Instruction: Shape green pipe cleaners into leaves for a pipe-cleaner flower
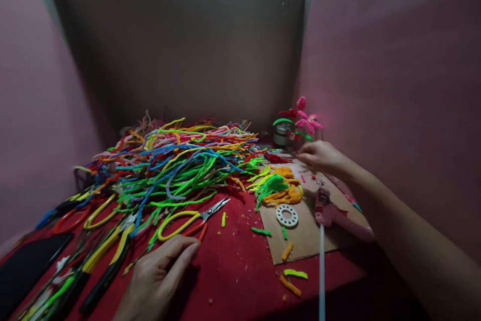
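My left hand (160,273) rests low over the red cloth, thumb and fingers pressed together; whatever they may hold is hidden. Just beyond its fingertips lie scissors (182,220) with yellow and orange handles, partly covered by the hand. My right hand (321,156) is over the far part of a cardboard sheet (311,246), fingers curled in a pinch. I cannot make out what is in them. Behind it stand pink pipe-cleaner flowers (308,121) in a small grey pot (282,134). Under my right forearm lies a pink glue gun (334,215) with a clear glue stick (322,271).
A large heap of colourful pipe cleaners (188,161) covers the back left. Yellow-handled pliers (108,251) and a black flat object (33,271) lie at left. Short orange pieces (283,193) and a white ring with holes (287,216) are on the cardboard. Walls enclose the table.
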A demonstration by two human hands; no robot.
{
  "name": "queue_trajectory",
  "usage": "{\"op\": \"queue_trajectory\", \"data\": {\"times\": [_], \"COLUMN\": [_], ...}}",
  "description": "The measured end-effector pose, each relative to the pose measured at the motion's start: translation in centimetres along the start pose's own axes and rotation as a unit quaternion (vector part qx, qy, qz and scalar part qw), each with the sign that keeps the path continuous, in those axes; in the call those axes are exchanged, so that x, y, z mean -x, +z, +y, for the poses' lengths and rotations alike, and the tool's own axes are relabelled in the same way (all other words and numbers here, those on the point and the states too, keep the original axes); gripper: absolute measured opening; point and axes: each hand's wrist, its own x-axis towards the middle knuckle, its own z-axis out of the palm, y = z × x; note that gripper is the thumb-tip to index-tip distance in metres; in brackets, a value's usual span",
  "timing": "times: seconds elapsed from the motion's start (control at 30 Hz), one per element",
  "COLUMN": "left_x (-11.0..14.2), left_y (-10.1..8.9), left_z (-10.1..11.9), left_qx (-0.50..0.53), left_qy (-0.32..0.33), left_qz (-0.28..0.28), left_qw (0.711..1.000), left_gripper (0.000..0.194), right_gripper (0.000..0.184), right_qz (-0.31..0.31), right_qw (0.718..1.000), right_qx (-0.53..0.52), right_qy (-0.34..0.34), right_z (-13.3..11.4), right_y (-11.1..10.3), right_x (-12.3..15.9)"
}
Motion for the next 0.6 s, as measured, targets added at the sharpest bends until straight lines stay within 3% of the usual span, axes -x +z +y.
{"op": "queue_trajectory", "data": {"times": [0.07, 0.17, 0.27, 0.37, 0.5, 0.6], "left_x": [0.0, 0.0, 0.0, 0.0, 0.0, 0.0], "left_y": [0.0, 0.1, 0.2, 0.3, 0.5, 0.5], "left_z": [0.0, -0.1, -0.2, -0.5, -1.2, -1.6], "left_qx": [-0.006, -0.014, -0.015, -0.006, 0.007, 0.005], "left_qy": [0.011, 0.029, 0.033, 0.018, -0.006, -0.012], "left_qz": [0.002, 0.001, -0.002, -0.007, -0.015, -0.019], "left_qw": [1.0, 0.999, 0.999, 1.0, 1.0, 1.0], "left_gripper": [0.026, 0.026, 0.026, 0.027, 0.029, 0.03], "right_gripper": [0.023, 0.024, 0.028, 0.026, 0.029, 0.033], "right_qz": [-0.032, -0.054, 0.02, 0.058, 0.079, 0.127], "right_qw": [0.998, 0.995, 0.999, 0.998, 0.995, 0.988], "right_qx": [0.052, 0.077, 0.033, 0.015, 0.035, 0.043], "right_qy": [-0.024, 0.019, -0.009, -0.028, -0.049, -0.077], "right_z": [1.5, 3.9, 5.5, 6.1, 6.9, 8.2], "right_y": [-0.4, 1.1, 3.5, 5.1, 5.7, 6.0], "right_x": [5.2, 11.8, 14.8, 14.3, 11.6, 9.5]}}
